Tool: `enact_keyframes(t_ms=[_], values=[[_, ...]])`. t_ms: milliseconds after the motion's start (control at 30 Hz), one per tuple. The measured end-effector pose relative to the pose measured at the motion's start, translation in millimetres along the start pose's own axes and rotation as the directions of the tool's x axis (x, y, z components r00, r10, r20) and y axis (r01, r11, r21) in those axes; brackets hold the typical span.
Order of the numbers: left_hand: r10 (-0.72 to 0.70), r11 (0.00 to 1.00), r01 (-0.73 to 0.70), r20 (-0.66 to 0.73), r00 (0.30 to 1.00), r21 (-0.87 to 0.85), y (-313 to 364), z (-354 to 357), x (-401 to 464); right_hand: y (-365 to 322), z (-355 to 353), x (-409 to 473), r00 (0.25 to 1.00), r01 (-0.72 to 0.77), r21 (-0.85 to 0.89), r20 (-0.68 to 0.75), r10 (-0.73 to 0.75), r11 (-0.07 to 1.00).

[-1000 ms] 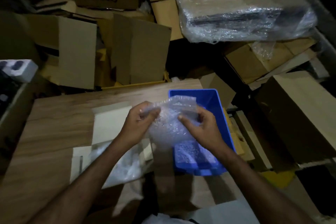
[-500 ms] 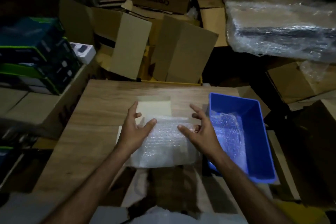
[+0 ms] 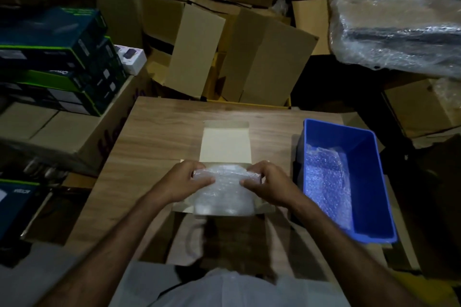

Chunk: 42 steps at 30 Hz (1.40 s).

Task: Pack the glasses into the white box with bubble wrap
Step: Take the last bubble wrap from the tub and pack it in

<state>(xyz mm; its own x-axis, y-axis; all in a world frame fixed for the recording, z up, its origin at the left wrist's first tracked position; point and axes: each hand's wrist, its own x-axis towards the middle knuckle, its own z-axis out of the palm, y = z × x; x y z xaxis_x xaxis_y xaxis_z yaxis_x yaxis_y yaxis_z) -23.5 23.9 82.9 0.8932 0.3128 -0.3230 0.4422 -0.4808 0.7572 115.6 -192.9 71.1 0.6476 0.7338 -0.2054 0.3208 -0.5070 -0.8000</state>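
Bubble wrap point(image 3: 224, 192) fills the open white box point(image 3: 225, 147) at the near middle of the wooden desk point(image 3: 154, 137), and both hands are on it. The left hand point(image 3: 183, 183) curls its fingers over the far left corner of the bundle, thumb pressed on top; the right hand point(image 3: 268, 185) grips the far right corner the same way. The box's lid flap lies open and flat on the desk on the far side, and the side flaps show at the near corners beneath the wrists.

No glasses can be seen; if they are here, they sit inside the cloudy wrap, and the light is too dim to tell. Judging from how things lie, the packing looks well along: the wrapped bundle is already seated in the box, and the hands seem to be tucking its far edge down. What appears to be left is to settle the wrap below the rim, fold the flaps in and bring the lid over.

To the right, just beside the box, a blue plastic bin point(image 3: 369, 182) holds another sheet of bubble wrap point(image 3: 326, 182), so more items may be waiting. Cardboard cartons point(image 3: 262, 57) crowd the far side, and stacked green-edged product boxes point(image 3: 57, 57) stand at far left.
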Motion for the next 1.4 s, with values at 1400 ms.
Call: enact_keyframes(t_ms=[1400], values=[[0.088, 0.595, -0.181, 0.161, 0.983, 0.783, -84, 95, 55, 54, 97, 33, 0.968, 0.064, -0.552, 0.237, 0.082, 0.832]])
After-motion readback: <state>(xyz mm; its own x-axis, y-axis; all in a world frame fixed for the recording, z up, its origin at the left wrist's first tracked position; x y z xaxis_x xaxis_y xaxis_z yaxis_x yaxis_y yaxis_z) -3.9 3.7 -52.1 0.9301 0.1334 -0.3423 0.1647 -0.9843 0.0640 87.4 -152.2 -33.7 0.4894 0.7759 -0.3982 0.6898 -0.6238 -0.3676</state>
